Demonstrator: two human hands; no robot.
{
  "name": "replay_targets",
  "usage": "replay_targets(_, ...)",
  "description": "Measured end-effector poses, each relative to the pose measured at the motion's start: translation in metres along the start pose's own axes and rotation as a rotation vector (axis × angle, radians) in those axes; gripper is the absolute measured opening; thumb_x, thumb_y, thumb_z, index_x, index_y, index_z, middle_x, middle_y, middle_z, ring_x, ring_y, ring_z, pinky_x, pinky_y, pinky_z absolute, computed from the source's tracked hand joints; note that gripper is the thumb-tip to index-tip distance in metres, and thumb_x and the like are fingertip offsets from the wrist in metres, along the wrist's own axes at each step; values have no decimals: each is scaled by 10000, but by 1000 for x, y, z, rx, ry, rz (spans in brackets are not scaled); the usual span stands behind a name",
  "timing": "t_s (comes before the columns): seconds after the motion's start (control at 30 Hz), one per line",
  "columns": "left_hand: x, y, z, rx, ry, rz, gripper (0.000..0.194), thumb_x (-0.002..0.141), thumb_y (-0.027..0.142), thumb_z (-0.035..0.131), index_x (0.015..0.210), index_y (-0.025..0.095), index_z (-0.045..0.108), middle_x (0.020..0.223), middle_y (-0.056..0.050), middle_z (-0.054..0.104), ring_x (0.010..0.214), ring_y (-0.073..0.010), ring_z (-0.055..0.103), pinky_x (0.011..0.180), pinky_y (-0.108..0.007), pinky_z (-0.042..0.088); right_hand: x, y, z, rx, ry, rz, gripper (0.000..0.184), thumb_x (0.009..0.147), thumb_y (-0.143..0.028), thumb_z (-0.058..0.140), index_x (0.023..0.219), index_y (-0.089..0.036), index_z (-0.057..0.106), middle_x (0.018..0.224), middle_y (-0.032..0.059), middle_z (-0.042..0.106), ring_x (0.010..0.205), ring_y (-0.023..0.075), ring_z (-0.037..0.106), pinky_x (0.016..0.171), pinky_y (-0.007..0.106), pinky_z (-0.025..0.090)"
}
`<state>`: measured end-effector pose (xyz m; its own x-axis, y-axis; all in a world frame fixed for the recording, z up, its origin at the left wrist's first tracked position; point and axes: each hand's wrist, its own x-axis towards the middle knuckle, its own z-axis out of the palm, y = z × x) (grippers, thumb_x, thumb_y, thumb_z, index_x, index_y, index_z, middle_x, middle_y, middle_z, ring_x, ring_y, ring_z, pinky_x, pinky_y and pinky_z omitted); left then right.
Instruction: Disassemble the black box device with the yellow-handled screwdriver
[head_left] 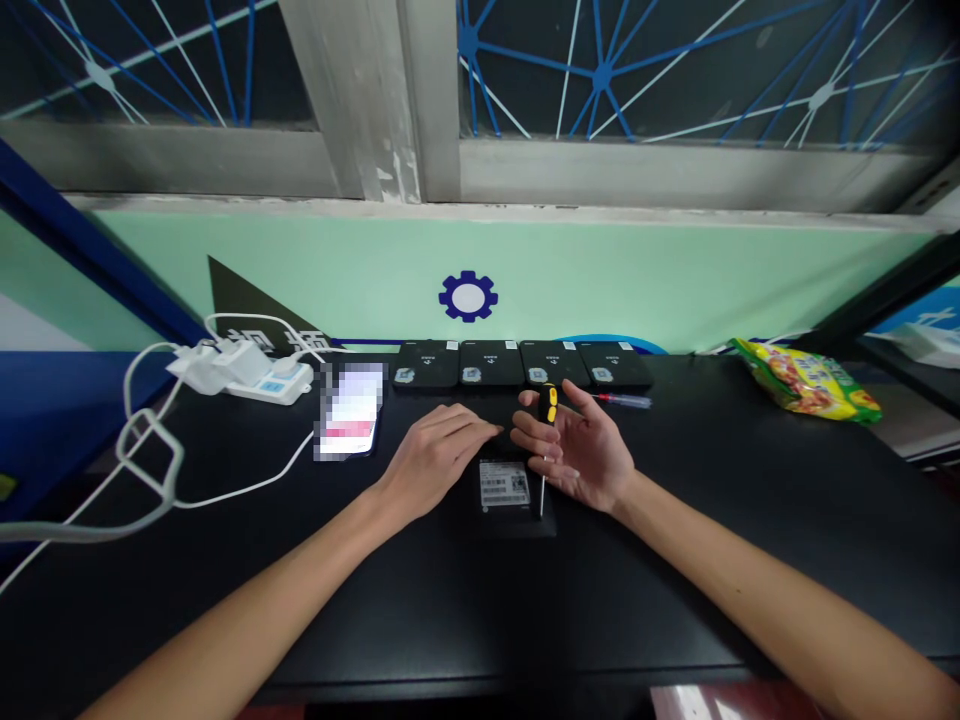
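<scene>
A flat black device (504, 490) with a white label lies on the black table (465, 600) in front of me. My left hand (439, 455) rests palm down at its left edge, fingers stretched towards the middle. My right hand (577, 450) holds a screwdriver (547, 440) with a black and yellow handle upright, its thin shaft pointing down onto the device's right side. The fingers curl loosely around the handle.
Several similar black devices (521, 363) line the back edge by the wall. A phone (351, 410) lies left of my hands. A white power strip (251, 372) with chargers and trailing cables sits far left. A red pen (622, 400) and a yellow snack bag (806, 380) lie to the right.
</scene>
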<state>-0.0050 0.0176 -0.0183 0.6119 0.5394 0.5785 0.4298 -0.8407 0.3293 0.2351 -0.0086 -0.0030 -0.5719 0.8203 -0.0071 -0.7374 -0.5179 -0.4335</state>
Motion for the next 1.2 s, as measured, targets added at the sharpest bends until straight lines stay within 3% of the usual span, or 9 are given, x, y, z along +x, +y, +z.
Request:
replay_targets(0.17,0,-1,-1,65,55,-144,176,1154,212,537,1225,208,698,1103,-48,788,968,-214,733,882,-396,579,0,0,2,-27,-9,-1,561,1162,-535,282,1095,-139,673,735,-27,352,598,132,300,434,185,333)
replay_targets(0.43,2,-9,-6,129,113,-280,93,1096,219,625,1053,216,708,1014,-49,725,982,-255,678,850,-417,575,0,1,6,-38,-1,-5,556,1160,-540,291,1062,-144,668,729,-34,328,605,137,270,460,194,333)
replay_targets(0.83,-1,-14,-3,197,88,-245,179,1098,168,582,1105,201,758,1059,-61,765,974,-245,708,883,-430,597,0,1,4,-46,-18,2,470,1130,-533,418,1056,-147,677,731,-37,336,608,131,301,508,208,372)
replay_targets(1.2,-3,-16,-4,338,37,-164,333,1144,151,443,1108,167,774,1004,-85,757,883,-245,661,796,-430,542,0,2,6,-63,23,3,414,1112,-529,476,1031,-173,671,714,-32,369,589,137,325,500,203,412)
